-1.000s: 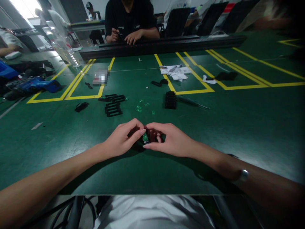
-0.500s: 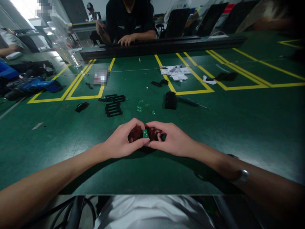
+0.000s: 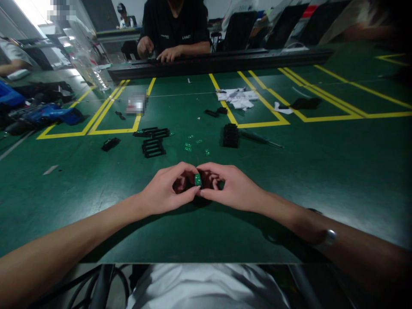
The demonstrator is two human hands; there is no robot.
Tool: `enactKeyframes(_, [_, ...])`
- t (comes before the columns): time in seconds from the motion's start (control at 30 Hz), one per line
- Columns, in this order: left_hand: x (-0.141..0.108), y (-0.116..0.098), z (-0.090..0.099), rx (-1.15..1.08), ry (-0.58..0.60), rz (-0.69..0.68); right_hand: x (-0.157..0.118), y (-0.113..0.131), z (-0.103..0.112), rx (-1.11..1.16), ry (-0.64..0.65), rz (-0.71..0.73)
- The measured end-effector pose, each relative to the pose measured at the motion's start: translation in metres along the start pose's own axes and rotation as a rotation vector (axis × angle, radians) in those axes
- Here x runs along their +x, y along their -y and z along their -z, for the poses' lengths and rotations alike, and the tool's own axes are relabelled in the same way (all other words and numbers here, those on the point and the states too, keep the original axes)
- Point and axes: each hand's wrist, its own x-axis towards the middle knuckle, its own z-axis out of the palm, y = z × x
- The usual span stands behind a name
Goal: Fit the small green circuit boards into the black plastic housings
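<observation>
Pinched between the thumb and forefinger of my left hand (image 3: 170,189) is a small green circuit board (image 3: 198,180), held near upright. My right hand (image 3: 231,186) meets it from the other side, thumb and forefinger closed at the board's right edge. A dark piece seems to sit behind the board, but fingers and shadow hide most of it. Just beyond my hands lie several loose green circuit boards (image 3: 188,147). Black slotted frames (image 3: 153,147) rest to their left, and a stack of black plastic parts (image 3: 230,135) to their right.
A screwdriver (image 3: 262,138) lies right of the stacked parts. Crumpled white paper (image 3: 240,98) and small black pieces are farther back. A long black bar (image 3: 219,62) crosses the table's far side, where a co-worker's hands (image 3: 169,54) rest. Blue tools (image 3: 61,115) and a plastic bottle (image 3: 96,77) stand left.
The green board and my left fingertips have shifted slightly to the right, closer against my right fingertips. Across the table, the co-worker's raised hand has come down toward the black bar.
</observation>
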Motion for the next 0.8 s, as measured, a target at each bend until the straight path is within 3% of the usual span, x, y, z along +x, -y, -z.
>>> enactKeyframes(0.43, [0.0008, 0.0046, 0.0096, 0.379, -0.021, -0.277, -0.0006, 0.0050, 0.0016, -0.105, 0.001, 0.004])
enactKeyframes(0.8, [0.0008, 0.0035, 0.0056, 0.421, -0.086, -0.303, -0.0005, 0.0026, 0.0003, -0.101, -0.008, 0.018])
